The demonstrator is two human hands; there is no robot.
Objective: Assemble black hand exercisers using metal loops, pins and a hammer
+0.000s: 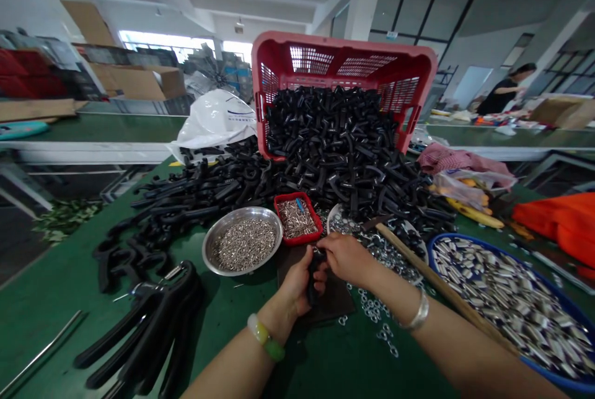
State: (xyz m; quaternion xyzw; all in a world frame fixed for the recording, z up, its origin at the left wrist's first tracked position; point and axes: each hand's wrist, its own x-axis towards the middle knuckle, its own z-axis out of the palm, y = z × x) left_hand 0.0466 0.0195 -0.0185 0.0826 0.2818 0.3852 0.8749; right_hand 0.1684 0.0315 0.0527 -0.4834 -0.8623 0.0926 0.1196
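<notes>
My left hand [300, 281] is wrapped round a black plastic part [312, 278], held upright over a dark plate [337, 306] on the green table. At the top of that part, my right hand [346, 256] pinches something too small to make out. Just behind the hands stands a red tray [297, 219] of small metal pins. A metal bowl [244, 243] full of small silver pieces is to its left. Nuts or rings [372, 307] lie scattered right of the plate.
A red crate [344, 46] spills black parts across the back. A wooden-handled hammer [441, 287] and a blue basin [511, 306] of metal pieces are at right. Assembled black parts [158, 324] lie front left. A person [502, 92] is far right.
</notes>
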